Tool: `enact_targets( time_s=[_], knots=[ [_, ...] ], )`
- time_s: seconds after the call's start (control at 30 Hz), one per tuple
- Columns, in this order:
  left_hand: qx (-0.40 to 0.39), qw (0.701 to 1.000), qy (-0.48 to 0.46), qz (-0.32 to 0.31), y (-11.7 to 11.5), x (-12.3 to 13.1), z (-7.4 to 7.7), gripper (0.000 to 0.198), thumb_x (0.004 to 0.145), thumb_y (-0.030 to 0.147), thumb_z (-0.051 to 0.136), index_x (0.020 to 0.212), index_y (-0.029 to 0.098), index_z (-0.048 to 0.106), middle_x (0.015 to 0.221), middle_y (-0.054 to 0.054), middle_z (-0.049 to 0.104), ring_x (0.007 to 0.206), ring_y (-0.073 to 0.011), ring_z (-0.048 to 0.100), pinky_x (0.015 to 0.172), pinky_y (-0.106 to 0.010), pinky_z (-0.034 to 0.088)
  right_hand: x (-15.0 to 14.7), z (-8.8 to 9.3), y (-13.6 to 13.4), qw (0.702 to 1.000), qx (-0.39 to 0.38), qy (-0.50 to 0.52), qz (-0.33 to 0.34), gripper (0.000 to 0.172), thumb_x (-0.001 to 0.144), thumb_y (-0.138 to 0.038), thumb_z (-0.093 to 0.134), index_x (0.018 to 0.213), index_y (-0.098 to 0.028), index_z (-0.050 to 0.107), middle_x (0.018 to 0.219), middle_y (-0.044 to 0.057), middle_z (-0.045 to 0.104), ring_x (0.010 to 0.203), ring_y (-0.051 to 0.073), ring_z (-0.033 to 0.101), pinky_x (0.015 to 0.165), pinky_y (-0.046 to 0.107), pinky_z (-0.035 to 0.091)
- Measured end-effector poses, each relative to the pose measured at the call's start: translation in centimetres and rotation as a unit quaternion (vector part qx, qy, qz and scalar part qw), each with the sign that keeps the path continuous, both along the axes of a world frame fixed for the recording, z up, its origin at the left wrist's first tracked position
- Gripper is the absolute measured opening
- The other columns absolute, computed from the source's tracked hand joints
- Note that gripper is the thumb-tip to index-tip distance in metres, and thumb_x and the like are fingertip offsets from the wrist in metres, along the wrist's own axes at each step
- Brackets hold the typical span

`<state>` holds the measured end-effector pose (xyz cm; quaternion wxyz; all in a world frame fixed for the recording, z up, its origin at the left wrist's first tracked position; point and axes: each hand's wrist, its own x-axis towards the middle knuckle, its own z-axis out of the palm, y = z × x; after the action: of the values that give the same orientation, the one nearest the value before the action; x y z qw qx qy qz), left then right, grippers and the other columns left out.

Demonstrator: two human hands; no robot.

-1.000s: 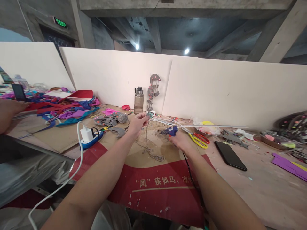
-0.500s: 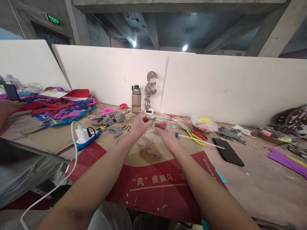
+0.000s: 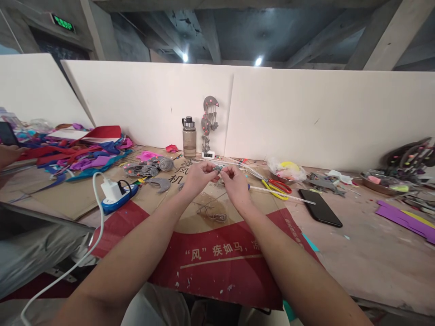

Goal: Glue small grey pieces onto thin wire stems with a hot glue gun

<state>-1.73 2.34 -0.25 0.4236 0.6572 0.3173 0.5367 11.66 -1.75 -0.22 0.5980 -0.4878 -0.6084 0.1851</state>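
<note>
My left hand (image 3: 200, 179) and my right hand (image 3: 236, 184) meet over the cardboard, fingertips pinched together on a small grey felt piece (image 3: 218, 169). Its exact shape is mostly covered by the fingers. Below them a tangle of grey-brown string (image 3: 217, 217) lies on the cardboard sheet (image 3: 224, 271). A grey felt crescent (image 3: 159, 184) rests to the left, beside a heap of grey felt pieces with pink dots (image 3: 142, 167) and a ball of grey yarn (image 3: 166, 163). Against the white board hangs a grey moon-shaped hanging ornament (image 3: 210, 120).
A water bottle (image 3: 189, 139) and small white clock (image 3: 208, 155) stand behind. Scissors (image 3: 277, 188), a clear stick (image 3: 282, 194) and a phone (image 3: 319, 208) lie right. Left are a blue power strip (image 3: 118, 201), coloured felt scraps (image 3: 84, 151) and another person's hand (image 3: 8, 156).
My right hand has closed its fingers and come in to pinch the small grey piece beside my left. The whole view has shifted slightly.
</note>
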Motion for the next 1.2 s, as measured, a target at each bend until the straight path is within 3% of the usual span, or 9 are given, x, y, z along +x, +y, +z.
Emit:
enact_targets(
  time_s=[0.23,0.43,1.2],
  knots=[
    [-0.04,0.998,-0.025,-0.049,-0.8,0.1,0.6,0.024,0.065,0.028,0.076,0.076,0.011,0.064,0.071,-0.003,0.067,0.063,-0.0119,0.066,0.067,-0.027,0.057,0.4,0.4,-0.4,0.995,0.019,-0.076,-0.055,0.012,0.081,-0.026,0.05,0.076,-0.018,0.058,0.071,0.001,0.057,0.067,0.016,0.049,0.068,0.029,0.038],
    [-0.058,0.996,-0.032,-0.051,-0.7,-0.1,0.6,0.026,0.065,0.032,0.077,0.077,0.011,0.067,0.071,-0.003,0.068,0.062,-0.0115,0.065,0.067,-0.028,0.057,0.3,0.6,-0.8,0.985,0.052,-0.138,-0.089,0.011,0.083,-0.022,0.05,0.076,-0.019,0.058,0.077,0.003,0.059,0.073,0.017,0.05,0.07,0.03,0.038],
    [-0.037,0.999,-0.019,-0.023,-1.0,0.0,0.8,0.019,0.067,0.028,0.071,0.07,0.012,0.062,0.065,-0.001,0.064,0.058,-0.0111,0.063,0.063,-0.027,0.057,0.2,0.7,-1.0,0.967,0.056,-0.222,-0.107,0.019,0.088,-0.023,0.048,0.071,-0.02,0.055,0.075,0.005,0.06,0.071,0.018,0.051,0.069,0.03,0.037]
  ],
)
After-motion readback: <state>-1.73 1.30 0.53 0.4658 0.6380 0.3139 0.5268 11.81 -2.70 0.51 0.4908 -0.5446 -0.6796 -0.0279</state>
